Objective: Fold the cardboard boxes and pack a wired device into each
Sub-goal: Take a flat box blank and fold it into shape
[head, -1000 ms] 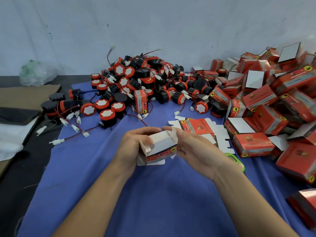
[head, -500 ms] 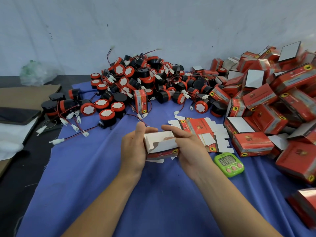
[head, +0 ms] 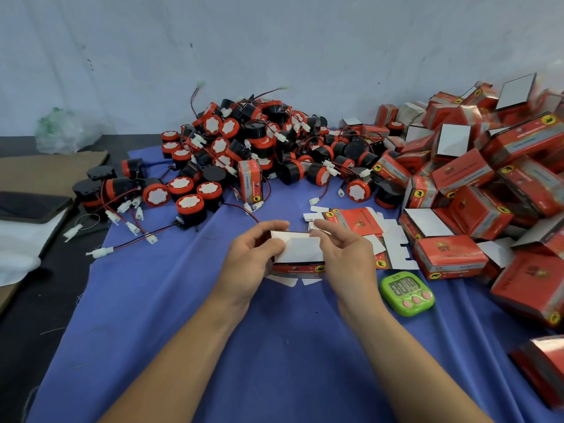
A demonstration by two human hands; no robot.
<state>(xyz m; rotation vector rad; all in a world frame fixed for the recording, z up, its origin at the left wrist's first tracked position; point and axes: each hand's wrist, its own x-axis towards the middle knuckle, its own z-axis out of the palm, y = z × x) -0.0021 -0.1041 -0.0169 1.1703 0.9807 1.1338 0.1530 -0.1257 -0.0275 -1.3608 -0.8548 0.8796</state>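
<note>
Head view, looking down at a work surface covered by a blue cloth (head: pixel 183 331). At the centre, the left hand (head: pixel 253 259) and the right hand (head: pixel 346 254) hold one small cardboard box (head: pixel 300 251) between them, just above the cloth. The box shows its white inner side upward and a red printed side toward the viewer. The left hand's fingers curl round the box's left end, with the thumb laid over the upper edge. The right hand's fingers curl over the right end, pinching the upper flap.

Just behind the right hand lies a stack of flat unfolded boxes (head: pixel 357 221), red with white tabs. A heap of wired devices (head: pixel 259 148), round and black with red rims, fills the far middle of the cloth, and their red and black leads with white plugs trail to the left. One closed box (head: pixel 250 184) stands upright at the heap's near edge. A pile of folded boxes (head: pixel 488 184) occupies the right side. A green timer (head: pixel 407 293) lies near the right wrist.
</note>
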